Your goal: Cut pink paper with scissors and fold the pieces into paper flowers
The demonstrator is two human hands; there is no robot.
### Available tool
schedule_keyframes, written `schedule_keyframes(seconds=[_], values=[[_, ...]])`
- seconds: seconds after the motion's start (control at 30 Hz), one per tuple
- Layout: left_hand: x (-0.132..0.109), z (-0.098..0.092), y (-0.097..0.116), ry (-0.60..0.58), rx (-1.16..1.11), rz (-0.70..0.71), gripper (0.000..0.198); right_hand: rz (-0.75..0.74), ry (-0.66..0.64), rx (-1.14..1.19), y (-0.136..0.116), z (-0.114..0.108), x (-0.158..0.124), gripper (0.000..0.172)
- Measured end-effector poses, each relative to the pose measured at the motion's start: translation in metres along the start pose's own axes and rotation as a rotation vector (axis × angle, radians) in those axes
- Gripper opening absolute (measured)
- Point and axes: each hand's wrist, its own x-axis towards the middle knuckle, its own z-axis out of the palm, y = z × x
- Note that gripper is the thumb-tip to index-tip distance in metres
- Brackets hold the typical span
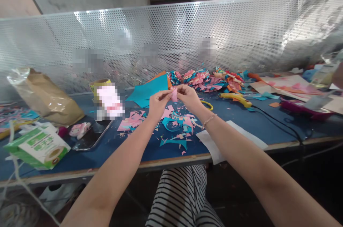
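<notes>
We're pinching a small pink paper pc. [174,96] betw. our L hand [158,103] and R hand [189,99], fingertips of both clamped on it. Pink & blue paper scraps [177,123] are littering the table below; a blue paper sheet [150,89] is lying just beyond our L hand, fringed paper bundles [198,78] are heaping behind our R, and a yellow glue gun [237,100] w/ black cord is sitting farther R. A perforated metal screen [171,34] is walling the far side. Our R forearm is crossing a white sheet [245,137] that's overhanging the near table edge [187,159]; blue tabletop [230,114] is showing betw. sheet & glue gun. Far L, a brown paper bag [50,98] is standing tilted behind a green-white carton [40,146]; contents of both are staying hidden.
</notes>
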Motion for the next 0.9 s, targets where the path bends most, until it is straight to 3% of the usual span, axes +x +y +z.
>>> schedule_keyframes(seconds=[0.3, 0.53, 0.9], values=[[0.001, -0.005, -0.001, -0.024, 0.194, 0.112, 0.018, -0.015, 0.013, -0.059, -0.001, 0.0, 0.0, 0.007], [-0.002, -0.001, 0.011, 0.006, 0.227, 0.167, 0.011, -0.031, 0.018, -0.051, 0.002, 0.001, 0.0, 0.012], [0.003, -0.002, -0.003, 0.033, -0.019, -0.053, 0.017, 0.097, 0.025, 0.075, 0.002, 0.004, -0.001, 0.025]])
